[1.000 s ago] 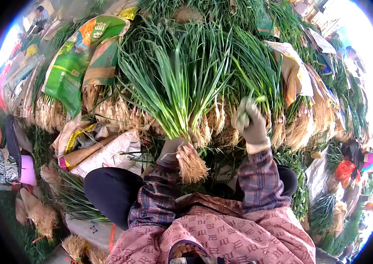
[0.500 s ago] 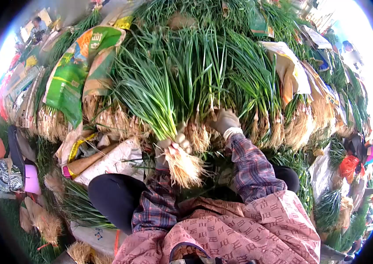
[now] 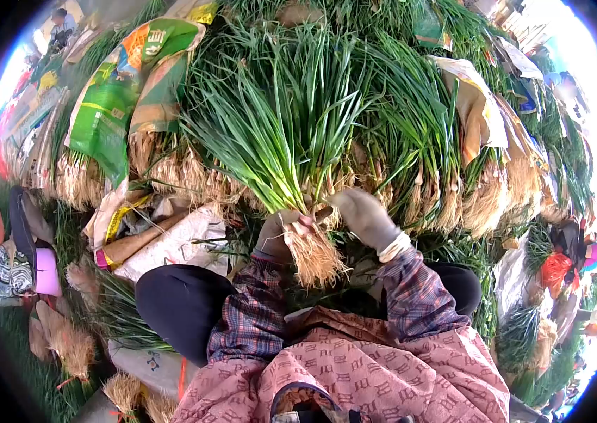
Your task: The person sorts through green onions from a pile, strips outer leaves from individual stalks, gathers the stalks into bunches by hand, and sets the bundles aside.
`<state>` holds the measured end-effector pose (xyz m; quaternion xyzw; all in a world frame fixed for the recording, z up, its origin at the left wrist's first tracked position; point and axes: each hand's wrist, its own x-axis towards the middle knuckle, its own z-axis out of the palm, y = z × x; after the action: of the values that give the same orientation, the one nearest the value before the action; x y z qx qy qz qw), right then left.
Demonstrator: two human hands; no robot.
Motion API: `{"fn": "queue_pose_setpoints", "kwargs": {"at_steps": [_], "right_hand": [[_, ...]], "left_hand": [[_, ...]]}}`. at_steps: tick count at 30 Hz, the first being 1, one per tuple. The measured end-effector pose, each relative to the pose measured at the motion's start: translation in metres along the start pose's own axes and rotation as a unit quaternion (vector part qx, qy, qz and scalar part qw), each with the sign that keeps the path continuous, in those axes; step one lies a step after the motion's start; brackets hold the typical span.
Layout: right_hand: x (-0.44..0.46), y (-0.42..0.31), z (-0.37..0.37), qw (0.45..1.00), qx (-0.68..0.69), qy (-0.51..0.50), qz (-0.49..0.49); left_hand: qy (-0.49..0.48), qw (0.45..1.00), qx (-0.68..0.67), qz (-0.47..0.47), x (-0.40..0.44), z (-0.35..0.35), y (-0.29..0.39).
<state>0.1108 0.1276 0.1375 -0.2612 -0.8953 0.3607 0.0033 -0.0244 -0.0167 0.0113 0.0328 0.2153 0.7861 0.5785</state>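
In the head view, my gloved left hand (image 3: 276,234) is wrapped round a bunch of green garlic (image 3: 284,166) just above its roots. The leaves fan up and away over the pile, and the pale roots (image 3: 314,259) hang toward me. My gloved right hand (image 3: 367,220) is at the right side of the same bunch, its fingers closed at the base of some stalks there. Motion blurs it slightly, and its fingertips are partly hidden. Beyond both hands lies a row of green garlic (image 3: 414,134), roots facing me.
Printed sacks, one green (image 3: 104,116) and one tan (image 3: 478,106), cover parts of the row. A folded white sack (image 3: 171,247) lies by my left knee (image 3: 182,303). More root bundles (image 3: 73,345) are at lower left. A red plastic bag (image 3: 557,271) sits at right.
My right hand has come back from the row toward the left-hand bunch, with stalks now against its right side. The bunch has shifted slightly right and stands more upright.
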Motion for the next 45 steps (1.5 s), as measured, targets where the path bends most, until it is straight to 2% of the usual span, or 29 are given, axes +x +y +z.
{"fn": "queue_pose_setpoints", "kwargs": {"at_steps": [1,2,4,5,7,9,10,12,13,14,16,17,18,20,21,23,25,28,29,30,31,33,35,36,37,39,40,41,45], "right_hand": [[0.009,0.011,-0.006,0.984,-0.01,0.136,-0.116],[0.014,0.019,-0.01,0.978,-0.153,0.141,0.009],[0.03,0.021,-0.011,0.949,-0.251,0.182,-0.05],[0.042,0.017,-0.002,0.964,-0.257,0.037,0.065],[0.089,0.089,0.076,0.994,0.053,-0.037,-0.094],[0.106,0.113,0.114,0.933,0.33,-0.052,-0.135],[0.093,0.088,0.103,0.964,0.241,-0.059,-0.096],[0.067,0.025,0.074,0.912,0.384,0.144,-0.024],[0.065,0.015,0.061,0.869,0.434,0.235,0.012],[0.069,0.02,0.03,0.763,0.6,0.177,0.163],[0.07,0.051,0.005,0.76,0.613,0.197,0.085],[0.069,0.053,-0.001,0.764,0.61,0.178,0.112],[0.062,0.039,-0.018,0.829,0.543,0.083,0.103],[0.071,0.029,-0.004,0.937,0.337,0.066,0.059],[0.078,0.029,0.005,0.973,0.224,0.039,0.038],[0.085,0.025,0.019,0.98,-0.092,0.177,0.011],[0.082,0.015,0.02,0.947,-0.233,0.216,-0.041],[0.079,0.023,0.013,0.974,-0.103,0.196,-0.041],[0.079,0.027,0.014,0.977,0.141,0.158,0.02],[0.076,0.025,0.011,0.917,0.376,0.11,0.079],[0.073,0.025,0.009,0.796,0.588,0.056,0.133],[0.081,0.04,0.003,0.584,0.781,0.204,0.087],[0.087,0.089,-0.024,0.533,0.816,0.221,-0.047],[0.089,0.111,-0.027,0.578,0.786,0.173,-0.139],[0.072,0.076,-0.042,0.678,0.695,0.239,-0.008],[0.057,0.051,-0.044,0.773,0.62,0.124,0.043],[0.054,0.042,-0.038,0.794,0.604,0.058,0.039],[0.055,0.031,-0.03,0.769,0.632,0.032,0.088],[0.049,0.013,0.005,0.78,0.622,0.009,0.067]], "left_hand": [[-0.019,0.999,0.021,-0.028,-0.002,-0.001,0.011],[-0.071,0.996,-0.03,-0.039,0.0,0.004,0.011],[-0.176,0.974,-0.13,-0.065,-0.008,0.049,0.021],[-0.124,0.988,-0.076,-0.046,-0.012,0.055,0.024],[-0.187,0.967,-0.163,-0.058,-0.01,0.052,0.024],[-0.241,0.95,-0.187,-0.067,-0.01,0.059,0.028],[-0.223,0.945,-0.223,-0.086,-0.012,0.061,0.031],[-0.204,0.958,-0.195,-0.049,-0.013,0.052,0.03],[-0.193,0.965,-0.175,-0.035,-0.013,0.049,0.03],[-0.181,0.972,-0.146,-0.032,-0.013,0.048,0.031],[-0.168,0.974,-0.133,-0.071,-0.013,0.048,0.032],[-0.165,0.977,-0.115,-0.073,-0.011,0.044,0.029],[-0.163,0.979,-0.098,-0.076,-0.008,0.04,0.025],[-0.167,0.985,-0.036,-0.029,-0.006,0.018,0.008],[-0.107,0.992,0.007,-0.061,-0.009,0.026,0.01],[-0.008,0.993,0.086,-0.076,-0.014,0.04,0.013],[0.019,0.992,0.106,-0.067,-0.018,0.047,0.017],[0.029,0.997,0.054,-0.039,-0.019,0.039,0.013],[0.027,0.999,0.033,-0.028,-0.016,0.035,0.011],[-0.038,0.999,-0.017,-0.013,-0.014,0.037,0.012],[-0.078,0.996,-0.026,-0.014,-0.01,0.04,0.012],[-0.158,0.986,-0.048,-0.008,-0.002,0.049,0.015],[-0.162,0.981,-0.096,-0.041,-0.011,0.055,0.025],[-0.18,0.972,-0.138,-0.068,-0.011,0.053,0.028],[-0.216,0.961,-0.152,-0.078,-0.007,0.044,0.03],[-0.258,0.94,-0.208,-0.08,-0.007,0.053,0.031],[-0.311,0.907,-0.268,-0.093,-0.001,0.048,0.028],[-0.3,0.915,-0.258,-0.078,-0.001,0.043,0.025],[-0.432,0.845,-0.298,-0.102,0.012,0.032,0.029]]}}
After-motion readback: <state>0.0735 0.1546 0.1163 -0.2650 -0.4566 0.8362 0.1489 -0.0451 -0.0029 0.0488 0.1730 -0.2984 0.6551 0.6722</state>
